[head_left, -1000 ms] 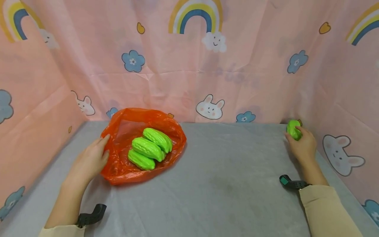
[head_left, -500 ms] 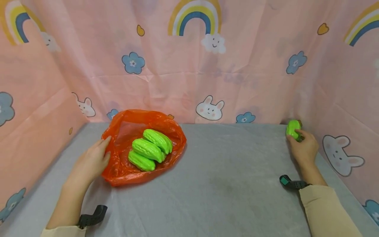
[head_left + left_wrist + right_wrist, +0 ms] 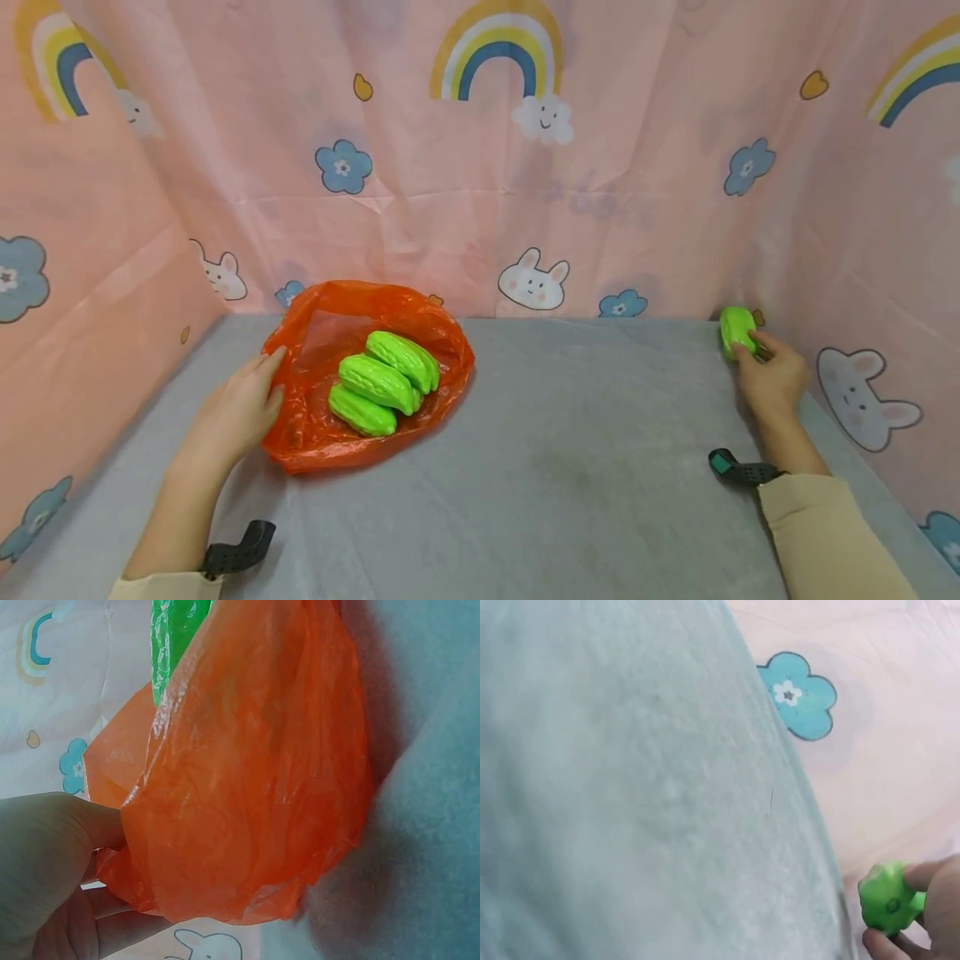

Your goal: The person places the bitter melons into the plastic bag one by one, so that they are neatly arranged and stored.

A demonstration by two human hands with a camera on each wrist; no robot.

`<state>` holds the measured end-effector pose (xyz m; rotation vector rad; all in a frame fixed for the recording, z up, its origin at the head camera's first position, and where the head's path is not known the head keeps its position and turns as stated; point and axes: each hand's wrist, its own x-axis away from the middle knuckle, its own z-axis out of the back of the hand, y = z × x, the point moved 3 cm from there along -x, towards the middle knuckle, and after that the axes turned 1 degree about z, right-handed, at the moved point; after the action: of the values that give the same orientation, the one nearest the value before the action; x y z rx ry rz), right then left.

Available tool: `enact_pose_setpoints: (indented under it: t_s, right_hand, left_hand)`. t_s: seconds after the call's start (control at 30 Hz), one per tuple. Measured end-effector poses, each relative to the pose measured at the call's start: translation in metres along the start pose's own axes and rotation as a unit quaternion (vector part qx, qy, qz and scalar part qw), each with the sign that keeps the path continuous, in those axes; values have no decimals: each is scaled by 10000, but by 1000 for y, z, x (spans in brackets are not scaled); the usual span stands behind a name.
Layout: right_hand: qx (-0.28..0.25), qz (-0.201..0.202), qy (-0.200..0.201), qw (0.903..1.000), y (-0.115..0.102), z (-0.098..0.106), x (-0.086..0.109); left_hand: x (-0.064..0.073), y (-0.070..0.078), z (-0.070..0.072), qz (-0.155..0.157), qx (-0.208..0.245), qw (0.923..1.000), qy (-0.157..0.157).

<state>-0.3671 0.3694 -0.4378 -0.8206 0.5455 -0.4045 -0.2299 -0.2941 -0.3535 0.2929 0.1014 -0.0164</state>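
My left hand pinches the left rim of an orange-red plastic bag, which lies with its mouth spread wide. Inside it are several bright green bitter melons with ridged, bumpy skin. In the left wrist view the thumb and fingers close over the edge of the bag. Far to the right, at the back corner, my right hand holds another bitter melon between thumb and fingers. The right wrist view shows the end of this bitter melon, with part of its body behind the fingers.
A grey cloth covers the table. Pink patterned curtains stand along the back and both sides, and the right one is close to my right hand. Each wrist carries a black camera mount.
My right hand has shifted its grip lower on the bitter melon, which has moved slightly left. My left hand keeps hold of the bag rim. The head view has tilted a little.
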Motion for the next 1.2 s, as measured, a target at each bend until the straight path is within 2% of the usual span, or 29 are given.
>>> enact_pose_setpoints:
  t_s: [0.07,0.33,0.5,0.7,0.93,1.2]
  right_hand:
    - [-82,71,-46,9999,-6,-1,1]
    - [-534,994,-224,9934,-44,1,10]
    - [-634,1643,-577,9827,-67,-3,18]
    - [-782,2350,-1472,9576,-75,-19,26]
    - [-798,2661,-2578,9254,-76,-38,38]
    - [-1109,2986,-3620,8761,-87,-56,55]
  left_hand:
    - [0,-1,0,1,-5,10000,0]
    - [1,1,-1,24,1,10000,-43]
    - [1,2,-1,-47,7,10000,30]
    - [1,3,0,-44,14,10000,42]
    - [1,2,-1,-33,23,10000,37]
    - [1,1,0,-17,39,10000,43]
